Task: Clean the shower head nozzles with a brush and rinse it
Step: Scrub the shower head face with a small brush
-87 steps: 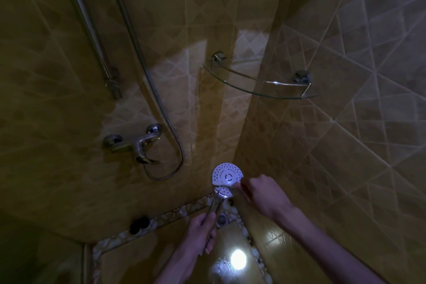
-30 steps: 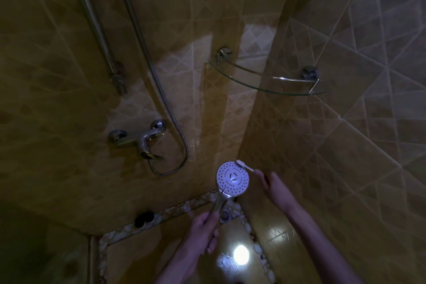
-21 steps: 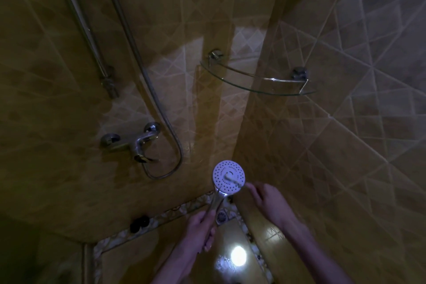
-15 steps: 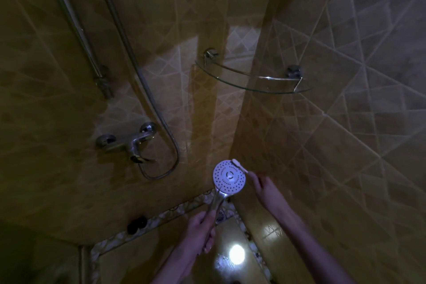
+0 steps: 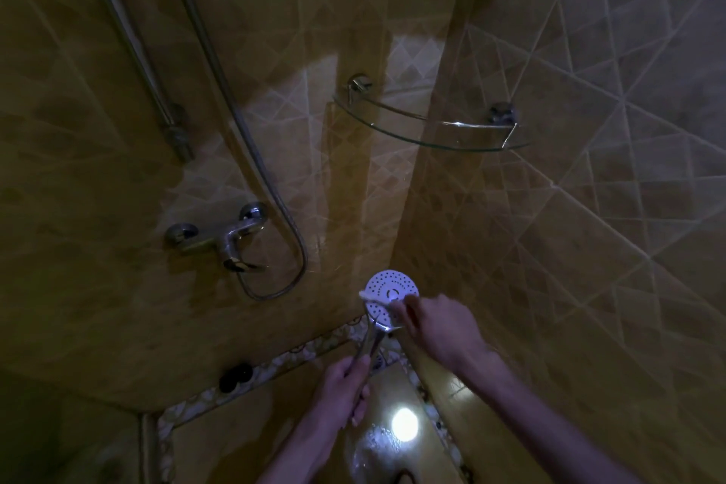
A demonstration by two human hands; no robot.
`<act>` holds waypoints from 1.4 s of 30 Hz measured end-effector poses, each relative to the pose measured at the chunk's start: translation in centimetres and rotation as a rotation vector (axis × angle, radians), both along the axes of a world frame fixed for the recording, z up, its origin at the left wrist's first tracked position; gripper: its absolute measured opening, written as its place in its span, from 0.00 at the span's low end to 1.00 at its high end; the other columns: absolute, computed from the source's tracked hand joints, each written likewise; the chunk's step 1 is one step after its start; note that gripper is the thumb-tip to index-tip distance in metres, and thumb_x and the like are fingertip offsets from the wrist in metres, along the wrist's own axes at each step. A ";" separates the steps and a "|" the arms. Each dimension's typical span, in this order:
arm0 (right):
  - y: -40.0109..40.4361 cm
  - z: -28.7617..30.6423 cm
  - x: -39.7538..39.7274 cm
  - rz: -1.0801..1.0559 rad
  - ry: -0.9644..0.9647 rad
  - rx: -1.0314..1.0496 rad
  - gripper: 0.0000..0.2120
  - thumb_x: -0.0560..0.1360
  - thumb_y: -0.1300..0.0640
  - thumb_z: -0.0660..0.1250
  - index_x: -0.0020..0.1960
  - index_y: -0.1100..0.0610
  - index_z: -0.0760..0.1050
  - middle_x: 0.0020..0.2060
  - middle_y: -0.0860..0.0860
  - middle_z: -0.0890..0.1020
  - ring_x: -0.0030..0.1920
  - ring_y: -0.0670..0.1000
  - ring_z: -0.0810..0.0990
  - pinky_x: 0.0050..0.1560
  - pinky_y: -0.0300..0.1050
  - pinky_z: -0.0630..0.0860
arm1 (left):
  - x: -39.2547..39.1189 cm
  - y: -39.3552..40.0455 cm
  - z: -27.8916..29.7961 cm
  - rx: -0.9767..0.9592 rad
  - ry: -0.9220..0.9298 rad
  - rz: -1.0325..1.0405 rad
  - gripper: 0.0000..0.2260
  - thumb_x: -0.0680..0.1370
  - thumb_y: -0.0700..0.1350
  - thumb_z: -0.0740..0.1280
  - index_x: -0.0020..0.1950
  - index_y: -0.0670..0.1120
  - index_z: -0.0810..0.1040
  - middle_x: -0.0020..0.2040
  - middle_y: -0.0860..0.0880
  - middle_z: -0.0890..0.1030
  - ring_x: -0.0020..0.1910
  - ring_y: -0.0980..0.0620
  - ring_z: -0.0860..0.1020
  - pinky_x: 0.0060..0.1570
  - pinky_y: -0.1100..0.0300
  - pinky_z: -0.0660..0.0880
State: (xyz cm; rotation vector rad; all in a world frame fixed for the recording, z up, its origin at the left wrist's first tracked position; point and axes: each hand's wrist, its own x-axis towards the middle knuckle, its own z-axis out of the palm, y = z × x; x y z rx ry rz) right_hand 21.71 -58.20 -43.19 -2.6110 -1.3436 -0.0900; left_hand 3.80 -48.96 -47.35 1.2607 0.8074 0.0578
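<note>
A round white shower head (image 5: pixel 389 289) with dotted nozzles faces up at me, low in the middle of the view. My left hand (image 5: pixel 341 389) grips its chrome handle (image 5: pixel 368 346) from below. My right hand (image 5: pixel 440 326) holds a small white brush (image 5: pixel 371 295) whose head lies across the left part of the nozzle face. The brush's handle is mostly hidden in my fingers.
A chrome mixer tap (image 5: pixel 220 240) is on the left wall with a hose (image 5: pixel 275 232) looping down beside it. A slide rail (image 5: pixel 149 90) runs above. A glass corner shelf (image 5: pixel 428 126) hangs overhead. A floor drain (image 5: pixel 379 361) sits in the corner, with a light glare (image 5: pixel 404 422) on wet floor.
The brush has swept from the shower head's upper right rim down across its face to the left side. My right hand has moved in closer over the head. My left hand keeps its grip.
</note>
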 end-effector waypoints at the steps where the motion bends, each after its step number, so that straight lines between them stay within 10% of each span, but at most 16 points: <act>1: -0.2 -0.2 -0.7 0.037 -0.058 -0.022 0.26 0.79 0.34 0.46 0.41 0.50 0.73 0.26 0.51 0.78 0.27 0.51 0.79 0.23 0.40 0.60 | 0.0 0.1 -0.1 -0.013 -0.003 0.011 0.13 0.80 0.48 0.61 0.36 0.46 0.71 0.25 0.51 0.72 0.16 0.55 0.65 0.18 0.69 0.55; 7: 0.6 1.8 2.2 -0.095 0.400 0.247 0.23 0.81 0.43 0.55 0.33 0.54 0.73 0.24 0.51 0.77 0.30 0.50 0.80 0.28 0.38 0.63 | -0.2 0.3 -0.1 -0.017 -0.011 0.021 0.13 0.79 0.50 0.62 0.36 0.48 0.72 0.25 0.52 0.73 0.16 0.55 0.65 0.18 0.68 0.56; 13: -0.2 -1.0 -0.8 0.038 -0.038 -0.017 0.25 0.79 0.34 0.47 0.41 0.49 0.73 0.24 0.50 0.77 0.25 0.47 0.78 0.22 0.39 0.62 | -0.8 0.4 -0.1 -0.044 -0.010 0.056 0.11 0.80 0.48 0.61 0.38 0.46 0.71 0.25 0.52 0.72 0.16 0.56 0.65 0.16 0.70 0.57; 18: 0.4 -0.6 2.4 -0.203 0.481 0.237 0.17 0.81 0.45 0.55 0.38 0.52 0.72 0.30 0.47 0.75 0.35 0.49 0.79 0.33 0.37 0.64 | -0.8 0.2 0.4 -0.068 -0.009 0.068 0.10 0.79 0.48 0.61 0.40 0.45 0.72 0.25 0.52 0.72 0.16 0.56 0.65 0.17 0.69 0.57; 23: -1.7 -2.2 1.0 -0.162 0.409 0.234 0.17 0.81 0.47 0.57 0.33 0.47 0.65 0.26 0.43 0.71 0.27 0.36 0.73 0.30 0.29 0.65 | -1.4 0.1 0.9 -0.048 -0.014 0.038 0.12 0.79 0.50 0.61 0.40 0.45 0.72 0.27 0.48 0.71 0.17 0.55 0.64 0.18 0.68 0.54; 31: -3.9 -2.6 -1.3 0.015 0.216 0.039 0.23 0.78 0.33 0.42 0.44 0.47 0.67 0.31 0.50 0.79 0.33 0.49 0.79 0.33 0.45 0.72 | -0.7 -0.1 1.4 -0.123 -0.010 0.106 0.12 0.80 0.44 0.59 0.38 0.42 0.70 0.25 0.46 0.68 0.14 0.56 0.62 0.16 0.71 0.55; 37: -2.8 -2.0 1.1 -0.241 0.587 0.351 0.19 0.81 0.45 0.53 0.36 0.45 0.75 0.29 0.36 0.80 0.32 0.31 0.77 0.37 0.27 0.68 | 0.0 0.0 1.6 -0.154 -0.022 0.092 0.11 0.80 0.47 0.61 0.40 0.43 0.73 0.25 0.49 0.71 0.16 0.55 0.63 0.16 0.69 0.57; 42: -3.9 -3.3 -1.6 -0.077 0.282 0.141 0.21 0.78 0.33 0.43 0.42 0.43 0.68 0.28 0.47 0.79 0.32 0.46 0.79 0.29 0.39 0.69 | 0.3 0.1 2.0 -0.181 -0.011 0.117 0.11 0.80 0.47 0.61 0.41 0.43 0.74 0.24 0.50 0.71 0.15 0.55 0.63 0.16 0.69 0.57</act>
